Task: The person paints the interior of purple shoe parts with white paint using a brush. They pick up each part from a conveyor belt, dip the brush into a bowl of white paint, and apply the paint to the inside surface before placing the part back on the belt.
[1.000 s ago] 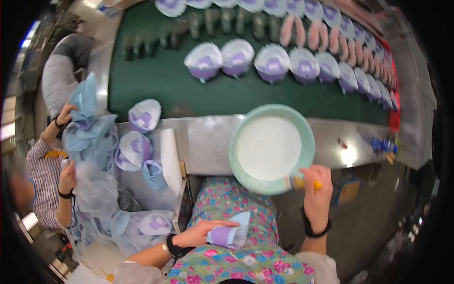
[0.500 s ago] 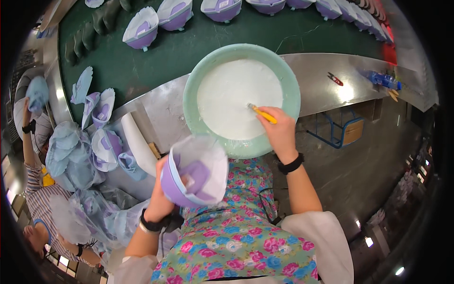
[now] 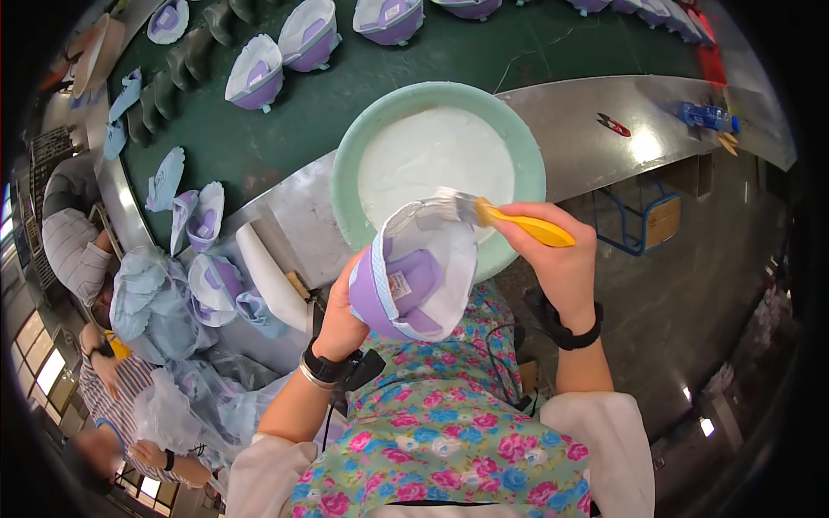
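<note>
My left hand (image 3: 339,315) is closed around the side of a purple and white shoe upper (image 3: 370,289), tilted so that its white inside and a purple tongue with a small label show. My right hand (image 3: 561,268) grips a yellow-handled paintbrush (image 3: 537,227). The pale bristles lie against the upper's far edge, where the white looks wet. Just beyond both hands stands a light green basin (image 3: 347,186) holding a thick white liquid (image 3: 432,155), partly hidden by the upper and the brush.
A green belt (image 3: 302,121) carries several more uppers (image 3: 308,39) and dark shoe lasts (image 3: 177,73). At right on the metal ledge lie red snips (image 3: 614,125) and a blue bottle (image 3: 708,116). Bagged blue pieces (image 3: 151,293) sit at left near a co-worker (image 3: 121,388). A stool (image 3: 648,220) stands at right.
The brush has come out of the basin's white liquid to the upper's edge. My left hand has moved the upper right and up, toward the brush. The belt's uppers have shifted slightly in view.
</note>
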`<state>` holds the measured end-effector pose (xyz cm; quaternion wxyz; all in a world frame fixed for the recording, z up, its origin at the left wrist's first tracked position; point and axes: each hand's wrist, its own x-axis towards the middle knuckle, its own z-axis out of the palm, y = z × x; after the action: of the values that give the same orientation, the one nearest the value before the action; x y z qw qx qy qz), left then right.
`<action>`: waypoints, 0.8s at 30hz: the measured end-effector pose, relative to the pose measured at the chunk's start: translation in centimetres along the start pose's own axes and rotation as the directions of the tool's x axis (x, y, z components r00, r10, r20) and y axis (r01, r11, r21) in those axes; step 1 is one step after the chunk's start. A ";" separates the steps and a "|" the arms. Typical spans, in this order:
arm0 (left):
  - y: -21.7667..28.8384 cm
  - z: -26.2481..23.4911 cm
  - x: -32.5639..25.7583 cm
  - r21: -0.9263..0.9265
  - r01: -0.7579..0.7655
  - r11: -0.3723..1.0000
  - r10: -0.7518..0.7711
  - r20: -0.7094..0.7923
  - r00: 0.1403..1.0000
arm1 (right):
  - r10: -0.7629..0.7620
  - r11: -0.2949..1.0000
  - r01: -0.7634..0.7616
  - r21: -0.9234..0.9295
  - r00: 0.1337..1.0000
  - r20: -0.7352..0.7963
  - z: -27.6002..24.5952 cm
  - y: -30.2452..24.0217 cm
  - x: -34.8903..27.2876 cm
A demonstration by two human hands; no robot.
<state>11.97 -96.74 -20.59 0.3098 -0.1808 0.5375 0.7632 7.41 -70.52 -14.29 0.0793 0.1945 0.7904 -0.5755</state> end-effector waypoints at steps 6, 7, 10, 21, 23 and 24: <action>-0.6 -1.1 0.6 0.002 -0.109 0.994 0.108 -0.154 0.982 | 0.330 0.940 -0.332 0.082 0.943 0.040 1.0 -0.9 -3.2; -0.7 -1.4 0.7 0.057 -0.134 0.989 0.142 -0.178 0.974 | 0.320 0.941 -0.324 0.100 0.946 0.055 0.9 -1.8 -3.8; -0.5 -1.3 1.0 0.091 -0.149 0.985 0.167 -0.244 0.955 | 0.230 0.963 -0.243 0.116 0.967 0.112 0.5 -4.2 -4.5; -0.2 -2.7 0.9 -0.465 0.165 0.870 -0.146 0.077 0.986 | -0.189 0.967 0.206 -0.150 0.974 0.122 -2.1 -5.6 -1.5; -0.3 -2.8 0.8 -0.239 0.093 0.966 -0.016 0.308 0.951 | -0.373 0.913 0.406 -0.038 0.869 0.326 -1.3 -7.8 -1.3; 0.1 -2.2 0.7 -0.087 0.022 0.996 0.012 0.369 0.929 | -0.423 0.897 0.438 0.060 0.810 0.406 -0.5 -8.5 -1.2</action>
<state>11.23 -98.63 -21.73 0.3988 -0.0489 0.4346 0.8060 5.11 -72.51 -6.20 0.1141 -0.1157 0.7898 -0.5914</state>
